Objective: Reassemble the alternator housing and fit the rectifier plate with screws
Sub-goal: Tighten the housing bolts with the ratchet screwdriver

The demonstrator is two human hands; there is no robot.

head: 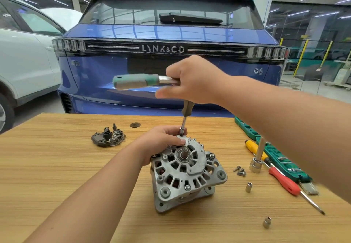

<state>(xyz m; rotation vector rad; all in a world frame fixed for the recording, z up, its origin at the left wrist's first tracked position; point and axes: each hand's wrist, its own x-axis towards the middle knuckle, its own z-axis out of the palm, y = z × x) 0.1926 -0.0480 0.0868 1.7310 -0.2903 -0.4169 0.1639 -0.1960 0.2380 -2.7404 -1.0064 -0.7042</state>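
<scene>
The grey alternator housing [187, 174] stands on the wooden table [57, 166], shaft end up. My left hand [161, 140] grips its far upper edge, fingers curled by the socket. My right hand [193, 81] holds the head of a ratchet wrench with a green handle [135, 81] pointing left. Its extension bar [183, 122] runs down to a socket seated on a bolt at the housing's far rim. The black rectifier plate [108, 136] lies apart on the table, to the left. Several small screws [239, 171] lie to the right of the housing.
On the right lie a yellow-handled screwdriver [252, 145], a red-handled screwdriver [284, 182], a large socket on a bar [256, 164], two small sockets [248, 187] [266, 222] and a green tool case [275, 155]. A blue car [171, 52] stands just behind the table.
</scene>
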